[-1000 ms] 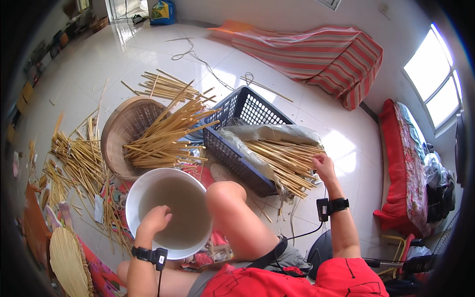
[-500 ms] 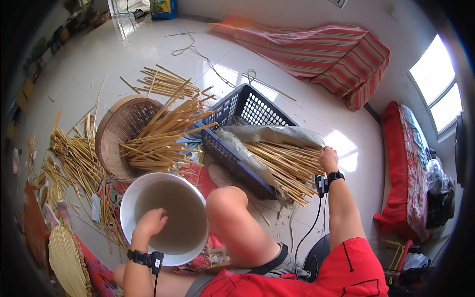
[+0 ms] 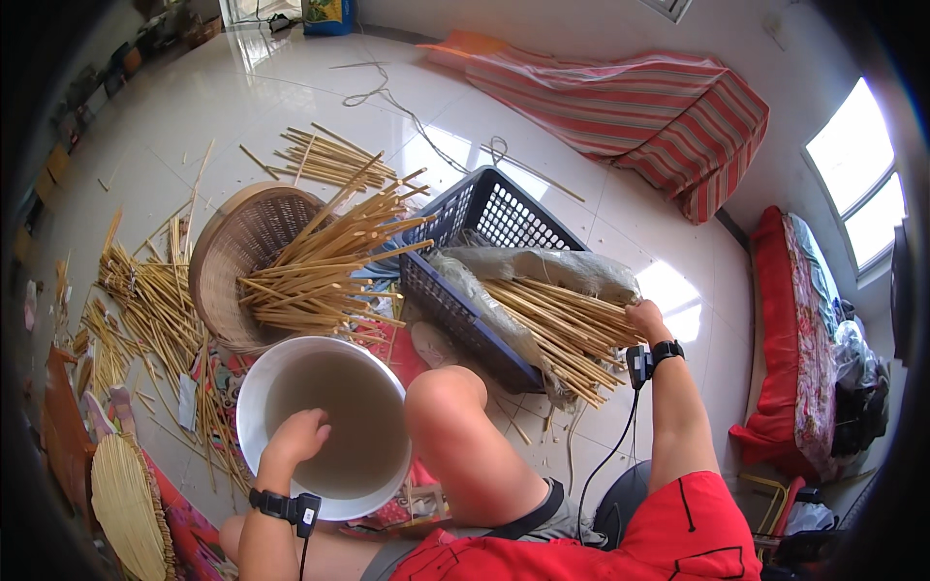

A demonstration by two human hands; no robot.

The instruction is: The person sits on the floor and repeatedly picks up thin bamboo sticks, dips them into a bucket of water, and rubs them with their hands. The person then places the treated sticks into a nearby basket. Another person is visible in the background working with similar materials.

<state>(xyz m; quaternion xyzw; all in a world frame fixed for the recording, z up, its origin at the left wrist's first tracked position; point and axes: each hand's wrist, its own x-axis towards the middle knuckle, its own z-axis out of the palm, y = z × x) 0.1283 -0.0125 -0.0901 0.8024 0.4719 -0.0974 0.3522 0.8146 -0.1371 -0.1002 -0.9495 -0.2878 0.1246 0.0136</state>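
Observation:
A white bucket [image 3: 254,387] of murky, greyish-brown water stands in front of me on the left. Over its mouth hovers my left hand [image 3: 302,436], loosely closed, with nothing visible in the fingers. To the right, a dark blue plastic crate [image 3: 463,315] holds a bundle of long, pale yellow stalks [image 3: 567,324], partly wrapped in a greyish plastic sheet [image 3: 547,261]. My right hand [image 3: 647,320] is closed at the stalks' near right ends, beside the sheet's corner. Its fingertips are partly hidden.
A woven basket [image 3: 215,276] full of stalks leans behind the bucket. More loose stalks [image 3: 150,290] litter the tiled floor on the left. A striped cloth [image 3: 620,107] covers something at the back wall. A round woven straw piece [image 3: 126,504] lies at lower left.
My right hand has shifted slightly toward me along the stalk ends, its fingers curled lower beside the sheet. My left hand stays over the bucket. The whole view has moved a little.

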